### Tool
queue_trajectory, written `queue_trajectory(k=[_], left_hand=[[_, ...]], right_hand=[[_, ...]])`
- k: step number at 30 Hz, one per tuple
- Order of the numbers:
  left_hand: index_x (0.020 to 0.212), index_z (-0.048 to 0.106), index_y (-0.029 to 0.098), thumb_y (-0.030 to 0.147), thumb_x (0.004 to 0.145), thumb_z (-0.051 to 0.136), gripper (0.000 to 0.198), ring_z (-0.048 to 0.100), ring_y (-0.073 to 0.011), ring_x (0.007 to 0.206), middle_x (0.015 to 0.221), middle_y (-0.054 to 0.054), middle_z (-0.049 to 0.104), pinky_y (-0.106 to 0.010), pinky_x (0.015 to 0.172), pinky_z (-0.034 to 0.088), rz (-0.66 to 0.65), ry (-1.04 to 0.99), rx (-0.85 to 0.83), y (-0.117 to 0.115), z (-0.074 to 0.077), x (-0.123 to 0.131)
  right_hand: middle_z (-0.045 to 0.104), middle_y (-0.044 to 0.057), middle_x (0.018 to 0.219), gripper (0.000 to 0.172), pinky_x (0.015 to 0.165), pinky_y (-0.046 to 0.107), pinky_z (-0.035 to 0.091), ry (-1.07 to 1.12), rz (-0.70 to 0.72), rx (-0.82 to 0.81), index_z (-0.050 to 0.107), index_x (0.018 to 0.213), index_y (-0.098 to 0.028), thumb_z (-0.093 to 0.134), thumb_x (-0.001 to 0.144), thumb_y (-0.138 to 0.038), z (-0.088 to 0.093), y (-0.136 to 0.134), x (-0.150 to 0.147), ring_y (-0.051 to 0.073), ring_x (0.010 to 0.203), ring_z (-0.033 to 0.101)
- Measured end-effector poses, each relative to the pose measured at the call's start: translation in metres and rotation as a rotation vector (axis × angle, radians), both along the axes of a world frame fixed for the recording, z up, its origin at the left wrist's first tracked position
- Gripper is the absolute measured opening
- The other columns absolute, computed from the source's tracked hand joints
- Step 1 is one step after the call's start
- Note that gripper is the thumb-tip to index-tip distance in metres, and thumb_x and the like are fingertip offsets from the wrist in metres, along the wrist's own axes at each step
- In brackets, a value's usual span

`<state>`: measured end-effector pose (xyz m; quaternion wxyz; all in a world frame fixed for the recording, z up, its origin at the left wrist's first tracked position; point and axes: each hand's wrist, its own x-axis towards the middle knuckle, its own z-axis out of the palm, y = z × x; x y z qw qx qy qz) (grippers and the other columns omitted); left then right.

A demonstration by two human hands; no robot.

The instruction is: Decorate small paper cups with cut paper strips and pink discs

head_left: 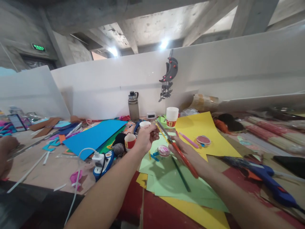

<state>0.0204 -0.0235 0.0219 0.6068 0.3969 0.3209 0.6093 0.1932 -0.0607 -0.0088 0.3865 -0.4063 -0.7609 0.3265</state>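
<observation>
Orange-red-handled scissors [182,156] are in my right hand [186,151], their blades pointing up and away to the left. My left hand [149,138] is closed in a pinch beside the blade tips. A thin yellow strip [158,128], seemingly paper, shows at its fingertips, along the blades. Below the hands lie light green paper sheets [162,178]. On them rest a small round pink-and-white piece [164,150], blue scraps [155,156] and a dark green pencil-like stick [181,175]. A pink pen [188,140] and another round piece [203,140] lie on yellow paper [200,124].
Paper cups [172,116] and a bottle [133,106] stand at the back. Blue card [95,136], a power strip [103,165] with a white cable and yarn balls [118,149] are on the left. A blue glue gun [269,181] lies right. Another person's hand [8,146] is far left.
</observation>
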Motion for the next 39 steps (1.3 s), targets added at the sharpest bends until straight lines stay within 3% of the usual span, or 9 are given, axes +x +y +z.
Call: queue_trajectory(k=[3, 8, 14, 39], left_hand=[[0.066, 0.057, 0.014, 0.023, 0.058, 0.071, 0.019, 0.046, -0.0060, 0.046, 0.057, 0.001, 0.055, -0.020, 0.045, 0.033, -0.004, 0.000, -0.008, -0.0003, -0.0002, 0.0004], [0.064, 0.056, 0.014, 0.024, 0.060, 0.071, 0.019, 0.046, -0.0060, 0.045, 0.057, 0.000, 0.056, -0.020, 0.045, 0.035, -0.007, 0.020, -0.022, -0.0015, -0.0006, 0.0033], [0.065, 0.057, 0.013, 0.022, 0.062, 0.069, 0.015, 0.049, -0.0065, 0.045, 0.057, -0.001, 0.057, -0.020, 0.045, 0.038, 0.024, 0.021, -0.037, -0.0022, -0.0014, 0.0053], [0.066, 0.056, 0.012, 0.019, 0.066, 0.065, 0.011, 0.049, -0.0058, 0.044, 0.057, 0.000, 0.057, -0.018, 0.043, 0.040, 0.026, 0.022, -0.058, -0.0050, 0.0007, 0.0058]], right_hand=[[0.054, -0.003, 0.064, 0.032, 0.052, 0.025, 0.040, 0.010, 0.006, -0.082, 0.055, 0.096, -0.021, 0.051, 0.083, -0.050, -0.0006, 0.0002, 0.0006, 0.013, 0.055, 0.050], [0.047, -0.005, 0.054, 0.034, 0.046, 0.023, 0.035, 0.031, -0.004, -0.136, 0.057, 0.088, -0.021, 0.052, 0.082, -0.055, 0.0008, -0.0007, -0.0008, 0.011, 0.047, 0.045], [0.046, -0.006, 0.052, 0.031, 0.044, 0.022, 0.034, 0.070, 0.009, -0.133, 0.055, 0.081, -0.021, 0.054, 0.081, -0.052, 0.0038, -0.0045, -0.0026, 0.010, 0.045, 0.043], [0.042, -0.007, 0.050, 0.030, 0.041, 0.021, 0.029, 0.050, 0.022, -0.165, 0.057, 0.086, -0.021, 0.054, 0.083, -0.050, 0.0035, -0.0024, -0.0048, 0.008, 0.040, 0.037]])
